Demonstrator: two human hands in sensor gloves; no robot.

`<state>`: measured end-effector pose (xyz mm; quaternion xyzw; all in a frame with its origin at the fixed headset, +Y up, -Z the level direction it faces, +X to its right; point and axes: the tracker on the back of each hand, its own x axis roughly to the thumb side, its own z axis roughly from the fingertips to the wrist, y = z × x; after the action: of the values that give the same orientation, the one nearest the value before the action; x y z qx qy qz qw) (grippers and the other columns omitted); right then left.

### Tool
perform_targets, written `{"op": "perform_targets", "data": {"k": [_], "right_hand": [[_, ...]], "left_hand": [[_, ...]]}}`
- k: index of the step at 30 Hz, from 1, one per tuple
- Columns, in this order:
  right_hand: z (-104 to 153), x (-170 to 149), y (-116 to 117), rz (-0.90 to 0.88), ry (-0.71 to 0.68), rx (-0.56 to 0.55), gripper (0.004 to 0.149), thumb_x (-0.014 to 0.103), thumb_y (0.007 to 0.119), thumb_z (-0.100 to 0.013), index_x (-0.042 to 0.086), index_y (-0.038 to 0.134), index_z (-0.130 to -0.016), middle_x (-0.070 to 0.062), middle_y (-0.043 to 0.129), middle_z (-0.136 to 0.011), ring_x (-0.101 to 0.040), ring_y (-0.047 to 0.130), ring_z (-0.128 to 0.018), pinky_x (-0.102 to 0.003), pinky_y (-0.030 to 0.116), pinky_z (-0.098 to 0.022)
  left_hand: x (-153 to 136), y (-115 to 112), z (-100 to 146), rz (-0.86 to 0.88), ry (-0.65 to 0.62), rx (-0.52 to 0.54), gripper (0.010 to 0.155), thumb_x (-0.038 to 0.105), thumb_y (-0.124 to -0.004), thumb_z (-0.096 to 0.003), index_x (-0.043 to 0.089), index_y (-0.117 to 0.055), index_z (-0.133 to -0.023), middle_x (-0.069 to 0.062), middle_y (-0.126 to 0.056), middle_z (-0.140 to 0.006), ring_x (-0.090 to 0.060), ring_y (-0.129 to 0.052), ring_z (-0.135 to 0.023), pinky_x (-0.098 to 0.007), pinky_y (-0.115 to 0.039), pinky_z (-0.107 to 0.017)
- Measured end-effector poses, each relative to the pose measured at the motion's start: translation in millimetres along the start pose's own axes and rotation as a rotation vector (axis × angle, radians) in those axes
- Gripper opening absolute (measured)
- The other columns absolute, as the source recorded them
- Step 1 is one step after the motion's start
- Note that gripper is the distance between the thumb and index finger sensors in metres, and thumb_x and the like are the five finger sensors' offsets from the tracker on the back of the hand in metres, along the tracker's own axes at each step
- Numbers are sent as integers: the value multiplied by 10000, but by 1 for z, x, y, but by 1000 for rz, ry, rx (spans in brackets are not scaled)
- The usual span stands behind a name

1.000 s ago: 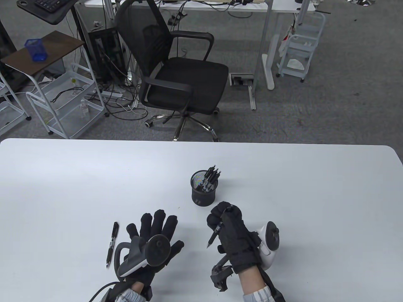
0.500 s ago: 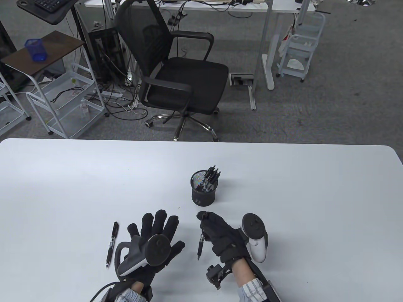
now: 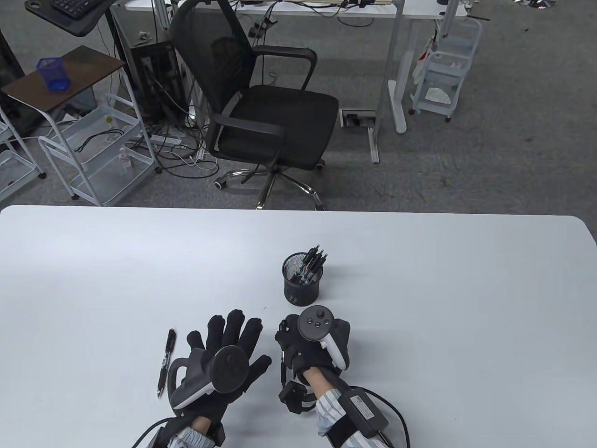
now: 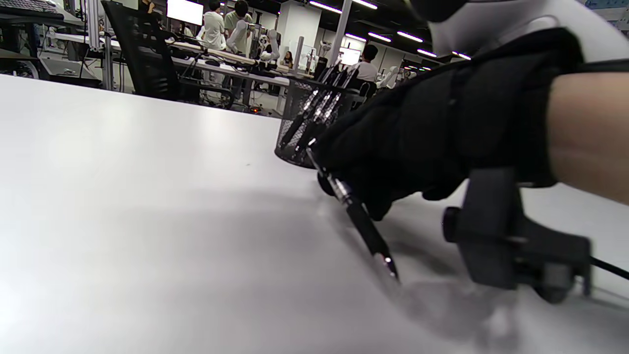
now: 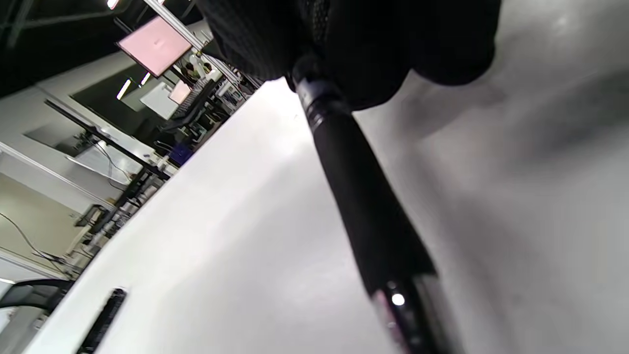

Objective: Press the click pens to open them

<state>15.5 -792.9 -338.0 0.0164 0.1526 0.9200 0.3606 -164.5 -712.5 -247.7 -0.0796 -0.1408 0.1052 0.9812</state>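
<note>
table view: on a white table (image 3: 419,280) with rounded far corners, the left hand (image 3: 228,345) lies flat with fingers spread, holding nothing, while the right hand (image 3: 303,347) grips a black click pen (image 3: 282,368), tip toward the near edge. a second pen (image 3: 166,361) lies just left of the left hand; a mesh pen cup (image 3: 301,284) holding more pens stands just beyond the right hand. behind the table, grey carpet, a black office chair (image 3: 261,107), white carts and desks.

left wrist view: the right hand (image 4: 432,128) holds the pen (image 4: 361,223) slanted down, its tip near the matte white surface; the cup (image 4: 307,123) is behind it, an office with people beyond.

right wrist view: the pen (image 5: 363,206) juts from gloved fingers (image 5: 354,44); the second pen (image 5: 100,319) lies at lower left.
</note>
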Motion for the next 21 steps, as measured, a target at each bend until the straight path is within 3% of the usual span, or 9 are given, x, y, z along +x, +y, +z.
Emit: {"op": "perform_targets", "data": {"k": [7,21], "right_hand": [[-7,2,14,171,44,8,599,223,771,-630,-74,564,-1107,-248,778,-864,-257,931,-538,-345,832,-454],[-7,1,21,241,49,26,646,263,772,-634,-55,498,-1125,-181,740,-854,-192,867,-524,-311,795,-437]], "left_hand": [[-3,2,1,17,3,8,720,599,-523,-703,253,-251,-1273,-206,-154,-1326,-615,-208,-1160,-840,-208,-706],[-2,2,0,6,7,0,718,597,-520,-704,251,-253,-1273,-206,-153,-1326,-612,-212,-1162,-840,-208,-705]]}}
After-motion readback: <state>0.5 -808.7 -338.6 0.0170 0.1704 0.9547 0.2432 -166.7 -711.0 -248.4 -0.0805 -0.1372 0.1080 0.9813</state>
